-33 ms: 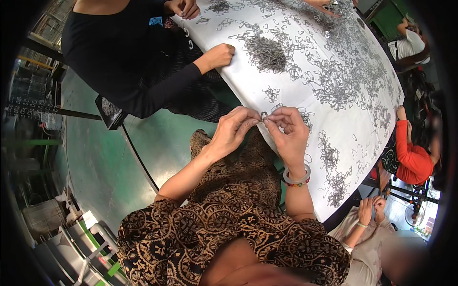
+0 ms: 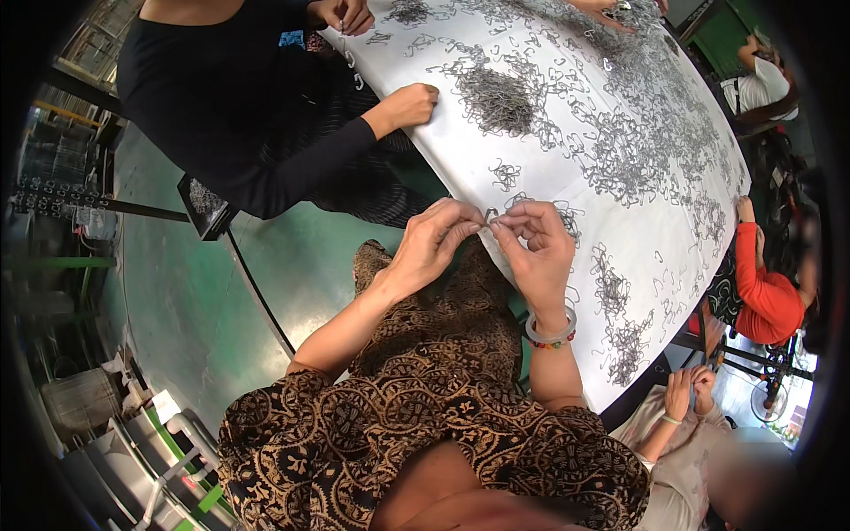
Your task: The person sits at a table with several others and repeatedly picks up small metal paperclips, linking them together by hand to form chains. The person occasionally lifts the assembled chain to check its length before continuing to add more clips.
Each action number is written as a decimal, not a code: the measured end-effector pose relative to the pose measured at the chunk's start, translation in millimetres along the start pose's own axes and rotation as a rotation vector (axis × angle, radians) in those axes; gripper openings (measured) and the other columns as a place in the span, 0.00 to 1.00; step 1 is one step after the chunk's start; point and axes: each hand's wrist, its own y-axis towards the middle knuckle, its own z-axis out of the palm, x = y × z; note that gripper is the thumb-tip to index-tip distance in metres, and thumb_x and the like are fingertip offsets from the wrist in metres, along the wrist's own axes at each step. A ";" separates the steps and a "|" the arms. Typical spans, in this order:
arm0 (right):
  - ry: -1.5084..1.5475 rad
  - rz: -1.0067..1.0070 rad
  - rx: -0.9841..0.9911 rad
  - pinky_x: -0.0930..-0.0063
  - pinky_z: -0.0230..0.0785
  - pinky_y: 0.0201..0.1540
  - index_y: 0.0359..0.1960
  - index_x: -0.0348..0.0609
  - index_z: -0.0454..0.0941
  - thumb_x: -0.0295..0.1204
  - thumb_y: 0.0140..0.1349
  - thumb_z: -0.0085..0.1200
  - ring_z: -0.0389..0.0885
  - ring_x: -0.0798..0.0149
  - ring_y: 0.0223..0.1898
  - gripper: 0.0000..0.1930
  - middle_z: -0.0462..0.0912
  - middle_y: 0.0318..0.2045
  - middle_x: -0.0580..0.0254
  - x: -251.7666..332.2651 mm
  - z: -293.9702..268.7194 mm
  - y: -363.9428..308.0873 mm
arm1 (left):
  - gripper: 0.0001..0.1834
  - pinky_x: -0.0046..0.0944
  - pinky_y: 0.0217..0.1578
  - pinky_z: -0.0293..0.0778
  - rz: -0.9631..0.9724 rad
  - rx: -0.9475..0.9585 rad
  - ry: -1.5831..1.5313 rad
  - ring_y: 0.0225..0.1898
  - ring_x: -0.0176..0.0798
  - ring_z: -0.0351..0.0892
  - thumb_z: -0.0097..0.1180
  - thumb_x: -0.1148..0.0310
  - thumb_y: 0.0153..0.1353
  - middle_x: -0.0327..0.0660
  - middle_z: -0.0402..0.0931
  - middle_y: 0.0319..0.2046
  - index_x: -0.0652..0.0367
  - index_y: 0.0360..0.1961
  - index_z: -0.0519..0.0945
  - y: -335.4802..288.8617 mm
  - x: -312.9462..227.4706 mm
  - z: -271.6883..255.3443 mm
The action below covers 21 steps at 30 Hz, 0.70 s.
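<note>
A small bent metal wire hook [image 2: 491,213] is pinched between the fingertips of my two hands, just above the table's near edge. On its left side, my left hand [image 2: 432,241] grips it with thumb and forefinger. My right hand [image 2: 537,248] pinches it from the right, with the other fingers curled. Part of the hook is hidden by the fingertips. Close beyond my hands, a small group of similar hooks [image 2: 506,174] lies on the white-covered table [image 2: 460,133].
A dense pile of hooks [image 2: 498,99] and many scattered ones cover the table's far part. At the left, a co-worker in black rests a hand [image 2: 412,105] on the edge. Other people sit along the right side. A black tray [image 2: 205,208] stands over the green floor [image 2: 186,292].
</note>
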 end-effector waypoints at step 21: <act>0.107 -0.010 0.012 0.79 0.74 0.34 0.38 0.38 0.77 0.18 0.55 0.62 0.81 0.73 0.30 0.10 0.82 0.31 0.63 -2.4 -4.8 -21.4 | 0.08 0.56 0.40 0.76 -0.108 0.159 0.856 0.36 0.65 0.80 0.54 0.75 0.54 0.61 0.79 0.30 0.70 0.33 0.78 166.9 136.9 43.7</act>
